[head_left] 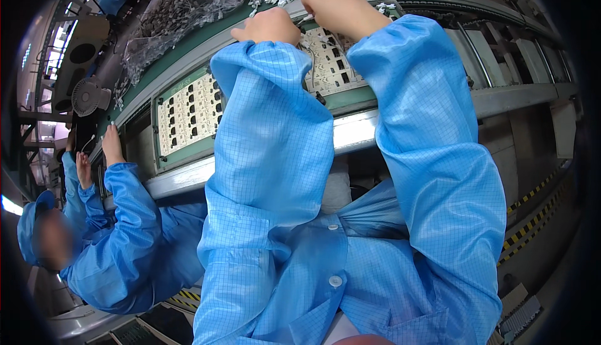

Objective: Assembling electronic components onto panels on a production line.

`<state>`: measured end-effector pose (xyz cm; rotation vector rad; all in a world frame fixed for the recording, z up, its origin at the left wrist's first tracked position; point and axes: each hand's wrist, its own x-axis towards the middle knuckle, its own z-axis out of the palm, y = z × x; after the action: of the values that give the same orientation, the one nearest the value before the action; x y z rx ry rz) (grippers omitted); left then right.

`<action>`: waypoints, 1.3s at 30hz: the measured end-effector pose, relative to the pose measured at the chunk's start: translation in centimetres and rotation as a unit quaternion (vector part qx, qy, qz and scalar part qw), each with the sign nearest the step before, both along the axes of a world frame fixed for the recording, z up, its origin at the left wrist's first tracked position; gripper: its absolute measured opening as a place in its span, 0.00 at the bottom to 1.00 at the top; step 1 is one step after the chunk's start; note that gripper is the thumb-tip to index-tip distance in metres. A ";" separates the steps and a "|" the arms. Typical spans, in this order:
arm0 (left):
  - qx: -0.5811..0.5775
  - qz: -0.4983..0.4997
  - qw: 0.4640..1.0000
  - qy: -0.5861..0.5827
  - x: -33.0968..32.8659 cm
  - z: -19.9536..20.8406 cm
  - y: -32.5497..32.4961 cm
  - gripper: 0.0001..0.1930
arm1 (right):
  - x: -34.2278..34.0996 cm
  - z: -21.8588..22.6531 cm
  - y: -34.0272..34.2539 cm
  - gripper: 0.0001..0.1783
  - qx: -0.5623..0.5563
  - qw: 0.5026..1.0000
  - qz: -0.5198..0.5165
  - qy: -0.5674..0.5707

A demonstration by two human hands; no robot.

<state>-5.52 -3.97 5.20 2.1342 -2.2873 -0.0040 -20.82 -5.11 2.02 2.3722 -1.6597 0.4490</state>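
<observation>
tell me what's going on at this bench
A person in a blue grid-patterned smock works with both hands over a pale circuit board panel on a green conveyor line. The left hand and right hand pinch small white wired parts at the panel's far edge. A second similar panel lies alongside. A co-worker's hand rests further left.

Electronics assembly line in a factory. A green conveyor belt (188, 57) is seen carrying panels of circuit boards (188, 112). Bags of small wired components (181, 7) are heaped beyond it. Blue anti-static smocks (269, 157) are worn. A co-worker (119, 232) is stationed alongside. Yellow-black hazard tape (532, 220) is laid on the floor.
</observation>
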 end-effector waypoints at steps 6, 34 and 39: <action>-0.022 -0.007 0.999 0.025 0.4 0.5 0.5 0.12 | -0.2 3.4 1.7 0.13 0.142 0.987 0.011 -0.072; -0.097 -0.196 0.974 0.058 -0.1 -1.4 -0.3 0.10 | -1.0 2.1 1.4 0.13 0.024 0.981 0.061 -0.181; -0.174 -0.223 0.944 0.171 3.7 0.1 -1.9 0.08 | 0.7 4.2 1.8 0.12 0.160 0.968 -0.032 -0.190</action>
<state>-1.77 -5.88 5.35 1.3045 -2.2913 0.0229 -20.12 -3.27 6.19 2.5699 -2.1094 0.7105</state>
